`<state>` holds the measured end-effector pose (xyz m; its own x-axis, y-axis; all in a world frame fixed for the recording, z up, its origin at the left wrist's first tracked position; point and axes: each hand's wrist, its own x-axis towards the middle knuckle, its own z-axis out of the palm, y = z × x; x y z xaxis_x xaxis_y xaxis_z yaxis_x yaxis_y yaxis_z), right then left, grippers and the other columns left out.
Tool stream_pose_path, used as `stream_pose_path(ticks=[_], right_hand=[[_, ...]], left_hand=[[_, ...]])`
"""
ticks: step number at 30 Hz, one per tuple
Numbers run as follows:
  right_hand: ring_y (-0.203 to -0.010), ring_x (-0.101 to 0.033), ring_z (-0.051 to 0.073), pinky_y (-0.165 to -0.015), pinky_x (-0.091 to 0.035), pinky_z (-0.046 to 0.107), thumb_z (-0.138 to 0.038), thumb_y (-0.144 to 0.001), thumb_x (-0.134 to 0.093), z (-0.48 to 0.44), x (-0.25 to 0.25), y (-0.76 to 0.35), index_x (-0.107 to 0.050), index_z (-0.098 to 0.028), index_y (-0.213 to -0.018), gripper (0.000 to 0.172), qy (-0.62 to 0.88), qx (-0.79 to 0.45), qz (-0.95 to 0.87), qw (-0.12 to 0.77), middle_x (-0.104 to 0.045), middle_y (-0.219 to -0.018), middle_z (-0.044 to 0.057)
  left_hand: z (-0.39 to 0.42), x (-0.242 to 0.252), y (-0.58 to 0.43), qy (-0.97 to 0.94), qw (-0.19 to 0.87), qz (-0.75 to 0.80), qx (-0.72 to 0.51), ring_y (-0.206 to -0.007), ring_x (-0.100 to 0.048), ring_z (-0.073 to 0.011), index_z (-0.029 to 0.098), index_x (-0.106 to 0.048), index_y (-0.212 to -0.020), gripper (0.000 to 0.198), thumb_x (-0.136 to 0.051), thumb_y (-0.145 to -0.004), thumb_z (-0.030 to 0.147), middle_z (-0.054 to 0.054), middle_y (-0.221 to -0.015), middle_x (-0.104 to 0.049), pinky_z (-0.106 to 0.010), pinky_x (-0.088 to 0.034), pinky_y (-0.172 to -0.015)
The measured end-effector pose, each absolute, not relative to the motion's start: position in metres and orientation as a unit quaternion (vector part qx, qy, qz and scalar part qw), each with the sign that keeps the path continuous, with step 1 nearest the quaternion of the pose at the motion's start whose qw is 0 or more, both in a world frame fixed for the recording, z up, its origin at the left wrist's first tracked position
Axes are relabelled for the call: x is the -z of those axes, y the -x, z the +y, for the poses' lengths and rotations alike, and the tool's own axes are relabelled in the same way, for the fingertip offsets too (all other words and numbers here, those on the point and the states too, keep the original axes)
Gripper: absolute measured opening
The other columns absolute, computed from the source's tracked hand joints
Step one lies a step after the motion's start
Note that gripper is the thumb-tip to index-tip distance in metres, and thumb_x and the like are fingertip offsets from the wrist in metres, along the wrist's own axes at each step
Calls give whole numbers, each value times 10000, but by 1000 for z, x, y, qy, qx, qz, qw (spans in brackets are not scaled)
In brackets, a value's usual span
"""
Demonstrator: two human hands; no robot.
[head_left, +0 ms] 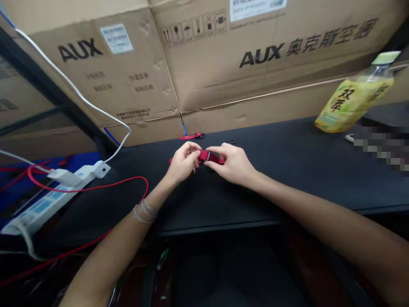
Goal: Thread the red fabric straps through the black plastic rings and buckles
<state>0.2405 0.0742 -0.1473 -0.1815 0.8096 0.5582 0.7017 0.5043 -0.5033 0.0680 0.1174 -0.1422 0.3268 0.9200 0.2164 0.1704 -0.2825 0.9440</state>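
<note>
A red strap (203, 155) with a dark buckle (208, 156) is held between my two hands, just above the black table. My left hand (184, 161) pinches the strap to the left of the buckle. On the other side, my right hand (234, 164) grips it with thumb and index finger close to the buckle. A bit of red webbing sticks out behind my left fingers. Farther back lies another red strap (191, 136) with a black buckle. Beyond my right hand is a small black plastic piece (231, 142).
Large cardboard boxes (204, 85) line the back of the black table (303, 170). A yellow drink bottle (348, 100) stands at the right, beside a dark object. To the left sit a white power strip (47, 204), a white cable (79, 94) and a red cable (96, 187).
</note>
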Motion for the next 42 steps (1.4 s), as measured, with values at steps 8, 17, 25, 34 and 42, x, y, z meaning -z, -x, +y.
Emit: stream_pose_path(ticks=[8, 17, 25, 34, 42], right_hand=[[-610, -439, 118, -598, -314, 242, -320, -786, -665, 74, 147, -240, -715, -184, -1007, 264, 491, -75, -769, 401, -508, -690, 7], [-606, -423, 114, -601, -308, 241, -311, -796, -658, 73, 147, -240, -705, -164, -911, 192, 474, -79, -779, 402, -475, -669, -4], [-597, -413, 108, -596, -308, 243, -329, -802, -651, 73, 145, -239, -718, -158, -1002, 272, 476, -96, -771, 411, -490, -667, -2], [-551, -351, 88, -534, -274, 240, -493, -735, -669, 89, 153, -244, -720, -138, -1078, 496, 479, -300, -708, 423, -466, -581, -32], [-577, -443, 97, -558, -331, 239, -465, -726, -687, 87, 151, -243, -733, -153, -1029, 438, 494, -271, -717, 409, -585, -678, 12]], left_hand=[[115, 141, -67, -690, 445, 373, -431, -446, -491, -60, 152, -531, -885, 212, -634, -731, 254, 33, -660, -557, -171, -381, -404], [115, 141, -67, -713, 414, 369, -428, -496, -474, -49, 146, -546, -878, 210, -656, -733, 251, 25, -687, -559, -167, -375, -468], [116, 141, -68, -688, 445, 384, -427, -459, -476, -59, 149, -555, -881, 164, -608, -758, 243, 30, -666, -542, -173, -387, -426], [116, 139, -69, -635, 547, 408, -361, -506, -590, -150, 126, -593, -932, 203, -491, -843, 277, -20, -602, -588, -231, -468, -434], [117, 139, -70, -639, 512, 432, -378, -424, -492, -88, 132, -608, -824, 126, -544, -804, 239, 24, -559, -539, -191, -429, -392]])
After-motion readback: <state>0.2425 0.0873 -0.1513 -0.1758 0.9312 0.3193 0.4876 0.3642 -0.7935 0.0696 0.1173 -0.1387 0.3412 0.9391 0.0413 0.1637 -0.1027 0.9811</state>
